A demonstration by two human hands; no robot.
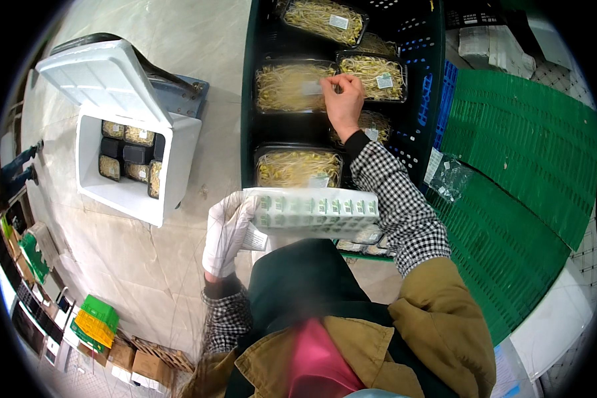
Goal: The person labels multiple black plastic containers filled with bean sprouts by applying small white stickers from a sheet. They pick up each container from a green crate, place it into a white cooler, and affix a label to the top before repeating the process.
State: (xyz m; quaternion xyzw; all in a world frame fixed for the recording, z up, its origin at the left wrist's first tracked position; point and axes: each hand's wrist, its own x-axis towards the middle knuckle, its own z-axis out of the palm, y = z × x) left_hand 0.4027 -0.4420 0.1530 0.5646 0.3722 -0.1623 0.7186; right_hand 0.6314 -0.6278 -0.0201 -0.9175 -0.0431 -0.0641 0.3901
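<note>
My left hand [227, 232], in a white glove, is closed on a strip of small green-and-white labels [318, 211], held across the near end of a dark crate [411, 33]. My bare right hand [343, 106] is pinched at a pale label [312, 87] over a black tray of sprouts [282, 89] in that crate. Another sprout tray [371, 65] sits beside it to the right, one [318, 18] lies at the far end, and one [292, 164] lies just beyond the label strip. More packs are partly hidden under my right arm.
On the left, an open white foam box [176, 166] holds several sprout packs. Green slatted crates [511, 132] lie along the right, with crumpled clear plastic [448, 179] on them. Stacked yellow and green crates [94, 325] and cardboard boxes [149, 365] stand at the lower left.
</note>
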